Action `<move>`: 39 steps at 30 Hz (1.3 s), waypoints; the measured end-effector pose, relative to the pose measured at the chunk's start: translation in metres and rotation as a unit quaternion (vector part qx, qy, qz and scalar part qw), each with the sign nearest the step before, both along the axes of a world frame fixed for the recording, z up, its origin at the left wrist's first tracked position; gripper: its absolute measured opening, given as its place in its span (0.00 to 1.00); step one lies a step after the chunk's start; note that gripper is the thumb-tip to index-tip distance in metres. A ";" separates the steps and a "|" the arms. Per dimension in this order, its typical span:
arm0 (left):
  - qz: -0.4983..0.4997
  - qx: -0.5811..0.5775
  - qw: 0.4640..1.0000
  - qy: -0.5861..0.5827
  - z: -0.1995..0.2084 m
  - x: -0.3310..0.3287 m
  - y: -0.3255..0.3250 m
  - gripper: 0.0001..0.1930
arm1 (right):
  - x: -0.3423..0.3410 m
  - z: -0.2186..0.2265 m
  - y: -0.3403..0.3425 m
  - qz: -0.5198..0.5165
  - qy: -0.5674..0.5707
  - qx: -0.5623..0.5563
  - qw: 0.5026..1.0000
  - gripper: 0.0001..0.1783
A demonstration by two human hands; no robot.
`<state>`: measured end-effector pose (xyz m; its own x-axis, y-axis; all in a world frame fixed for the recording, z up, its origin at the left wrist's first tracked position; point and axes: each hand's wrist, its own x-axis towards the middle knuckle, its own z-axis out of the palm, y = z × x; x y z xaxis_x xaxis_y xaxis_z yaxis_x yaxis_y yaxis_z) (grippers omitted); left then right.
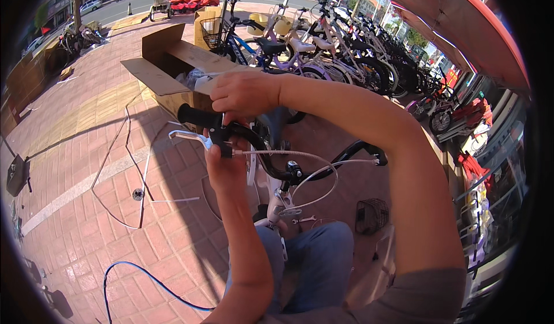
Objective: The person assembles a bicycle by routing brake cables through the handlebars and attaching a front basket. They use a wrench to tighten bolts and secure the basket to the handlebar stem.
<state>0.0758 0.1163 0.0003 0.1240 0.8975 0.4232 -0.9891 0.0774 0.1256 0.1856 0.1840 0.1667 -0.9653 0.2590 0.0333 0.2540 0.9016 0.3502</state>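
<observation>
A bicycle handlebar [266, 163], black and curved, stands in front of me on a pale frame [276, 205]. On its left end are a black grip [199, 116] and a silver brake lever [189, 135] with a black bracket. My left hand [221, 165] is closed round the bracket from below. Just above it, my right hand [245, 95] is pinched over the bar beside the grip. A thin metal piece shows under its fingers, too small to name. A pale brake cable [285, 152] loops from the bracket across the bar.
An open cardboard box [167, 87] stands beyond the handlebar, with rows of bicycles [340, 50] behind it. On the paving lie a wrench [304, 220], a black wire basket [372, 215], loose strips [128, 130] and a blue hose [151, 276]. A red awning [456, 24] hangs at right.
</observation>
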 end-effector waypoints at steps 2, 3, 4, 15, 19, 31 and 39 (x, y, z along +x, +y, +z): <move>-0.024 -0.009 0.999 -0.020 -0.007 0.004 0.004 0.42 | 0.009 -0.007 -0.012 -0.081 0.016 0.009 0.997 0.15; -0.025 -0.009 0.999 -0.026 -0.014 0.002 0.008 0.42 | 0.005 -0.009 -0.019 -0.114 0.025 0.014 0.993 0.16; -0.026 -0.008 0.999 -0.032 -0.020 0.003 0.010 0.42 | 0.002 -0.011 -0.028 -0.202 0.005 0.003 0.979 0.17; 0.019 -0.016 0.999 -0.044 -0.005 0.000 0.002 0.30 | -0.041 -0.013 -0.088 -0.481 0.117 -0.093 0.864 0.22; -0.009 -0.061 0.996 -0.064 0.015 0.004 -0.012 0.28 | -0.007 -0.020 -0.078 -0.474 0.314 -0.265 0.779 0.21; 0.002 -0.047 0.999 0.010 0.024 -0.007 -0.013 0.30 | -0.001 -0.016 -0.120 -0.378 0.361 -0.279 0.806 0.20; 0.018 -0.008 1.000 0.006 0.010 -0.003 -0.007 0.29 | -0.002 0.002 -0.113 -0.317 0.248 -0.077 0.912 0.12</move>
